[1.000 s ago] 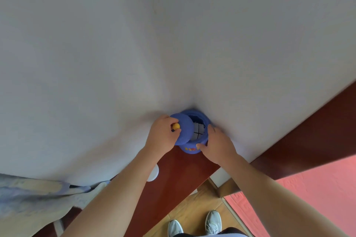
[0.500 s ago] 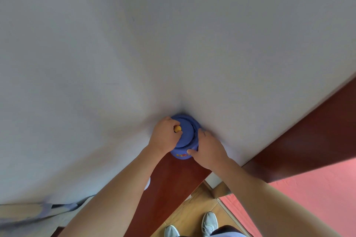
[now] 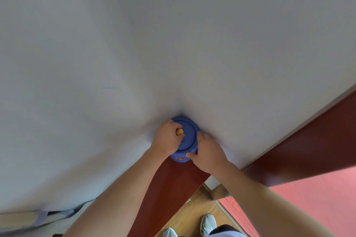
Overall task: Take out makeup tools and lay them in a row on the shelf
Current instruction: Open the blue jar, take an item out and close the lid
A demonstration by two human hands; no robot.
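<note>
In the wall corner on the red-brown shelf (image 3: 173, 184), blue lidded jar (image 3: 189, 140) upright between both hands: left hand (image 3: 167, 139) pinching the lid's yellow knob (image 3: 180, 131), right hand (image 3: 209, 153) wrapped around the jar's side.

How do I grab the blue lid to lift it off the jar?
Pinch the little yellow knob in the middle of the blue lid, coming from above. It sticks up from the flat round top, so fingers fit around it, as the left hand does. Steady the blue jar by its side, like the right hand.
</note>
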